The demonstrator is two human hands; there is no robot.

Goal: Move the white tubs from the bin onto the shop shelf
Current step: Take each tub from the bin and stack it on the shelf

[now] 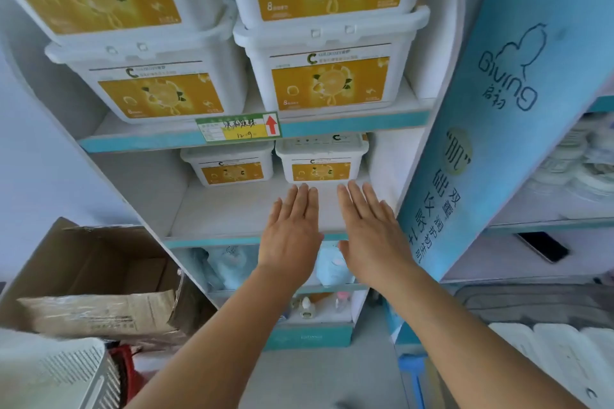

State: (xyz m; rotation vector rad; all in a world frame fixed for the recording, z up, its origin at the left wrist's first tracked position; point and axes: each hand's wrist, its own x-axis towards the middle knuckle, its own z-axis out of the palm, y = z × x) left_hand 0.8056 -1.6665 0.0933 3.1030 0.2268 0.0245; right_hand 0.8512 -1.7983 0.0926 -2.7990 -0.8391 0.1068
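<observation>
Two white tubs with yellow labels stand side by side at the back of the middle shelf (232, 212), one on the left (229, 167) and one on the right (321, 159). My left hand (292, 229) and my right hand (368, 229) reach flat toward the right tub, fingers straight, fingertips at or just short of its front; both hold nothing. On the shelf above (139, 139), larger white tubs (159, 83) (329, 73) are stacked two high. A white slatted bin (66, 375) shows at the bottom left corner.
An open cardboard box (99, 276) sits to the left of the shelf unit. A blue "Giving" side panel (491, 116) borders the shelf on the right. A green price tag (237, 126) hangs on the upper shelf edge. Lower shelves hold bottles and packs (305, 305). A phone (543, 246) lies on the right-hand shelf.
</observation>
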